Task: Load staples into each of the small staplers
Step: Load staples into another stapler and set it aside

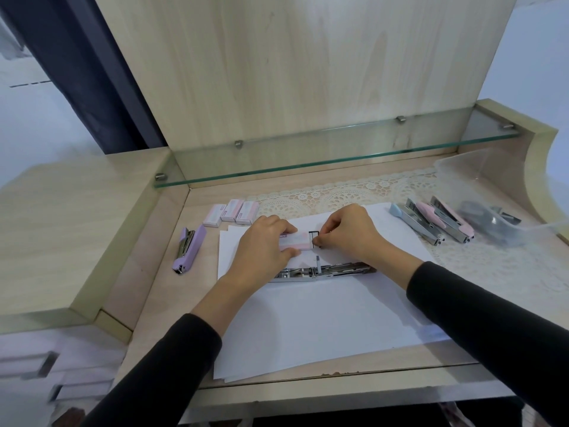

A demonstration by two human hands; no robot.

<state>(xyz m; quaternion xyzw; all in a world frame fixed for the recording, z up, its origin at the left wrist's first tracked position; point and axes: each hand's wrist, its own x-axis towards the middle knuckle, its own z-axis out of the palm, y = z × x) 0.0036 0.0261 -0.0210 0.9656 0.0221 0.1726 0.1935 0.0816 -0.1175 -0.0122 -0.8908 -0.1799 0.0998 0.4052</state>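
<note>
My left hand grips a small pink-and-white staple box over the white paper. My right hand pinches at the box's open right end, where a dark inner tray sticks out. Just in front of both hands an opened stapler lies flat on the paper with its metal channel exposed. A closed purple stapler lies left of the paper. Three staple boxes stand in a row at the back left. A blue stapler and two pink staplers lie opened at the right.
A clear plastic bin at the far right holds dark staplers. A glass shelf overhangs the back of the desk. A lace mat lies under the paper. A raised wooden ledge borders the left side.
</note>
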